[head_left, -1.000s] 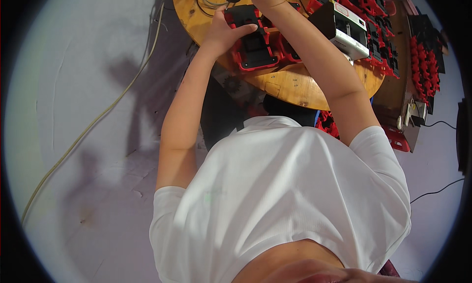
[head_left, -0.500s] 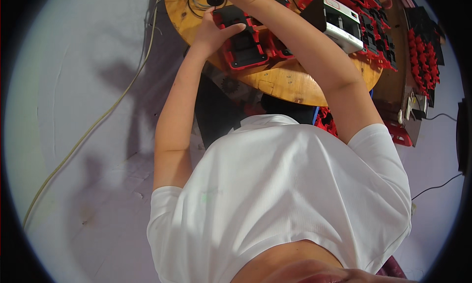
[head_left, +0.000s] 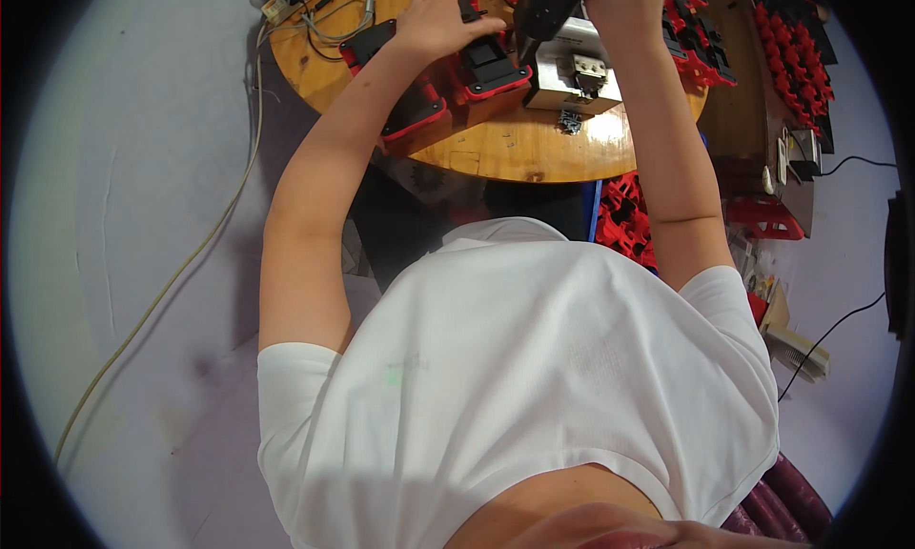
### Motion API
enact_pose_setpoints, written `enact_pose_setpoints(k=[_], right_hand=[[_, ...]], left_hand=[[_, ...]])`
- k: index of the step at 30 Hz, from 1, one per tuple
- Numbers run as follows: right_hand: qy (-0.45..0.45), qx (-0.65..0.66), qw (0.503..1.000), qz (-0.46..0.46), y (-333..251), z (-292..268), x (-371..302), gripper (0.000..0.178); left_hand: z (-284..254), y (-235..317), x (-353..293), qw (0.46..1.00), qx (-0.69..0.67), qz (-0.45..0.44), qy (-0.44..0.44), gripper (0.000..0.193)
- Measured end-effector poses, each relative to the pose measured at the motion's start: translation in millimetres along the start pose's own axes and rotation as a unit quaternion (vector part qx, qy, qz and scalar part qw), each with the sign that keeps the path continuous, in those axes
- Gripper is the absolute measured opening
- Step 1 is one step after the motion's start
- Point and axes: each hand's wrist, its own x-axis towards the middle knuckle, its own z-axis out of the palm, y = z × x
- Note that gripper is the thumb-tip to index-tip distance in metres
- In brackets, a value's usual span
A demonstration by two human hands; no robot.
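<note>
The fingers of the left hand [head_left: 434,27] are spreading open, palm down, over two red-and-black housings [head_left: 488,68], the thumb reaching out over the right one; this flat press is probably steadying them, though the contact under the palm is hidden. The right hand [head_left: 627,6], cut off by the upper edge, is gripping a black power tool [head_left: 551,10]; its fingertips are out of sight. The tool is pointing down, its tip hanging near the left edge of a silver metal box [head_left: 551,87], apart from the housings. Small dark screws [head_left: 570,122] are lying loose before the box, seemingly kept there for easy picking. The housings are resting side by side near the rounded edge of the wooden desk [head_left: 477,158], likely for easy reach. Further out, cables [head_left: 334,36] are tangling at upper left, and more red-and-black parts [head_left: 701,49] are crowding the right side.
</note>
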Motion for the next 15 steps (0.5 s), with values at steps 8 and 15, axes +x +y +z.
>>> enact_pose_setpoints(k=[8,15], right_hand=[[0.011,0.004,1.0,0.008,-33.0,-35.9,-14.9,0.046],[-0.087,0.002,0.986,0.145,-3.0,-40.2,-70.8,0.042]], left_hand=[[-27.1,-52.7,48.6,0.978,-0.179,-0.084,-0.07,0.086],[-143.6,-25.7,-44.8,0.775,-0.488,-0.16,-0.369,0.043]])
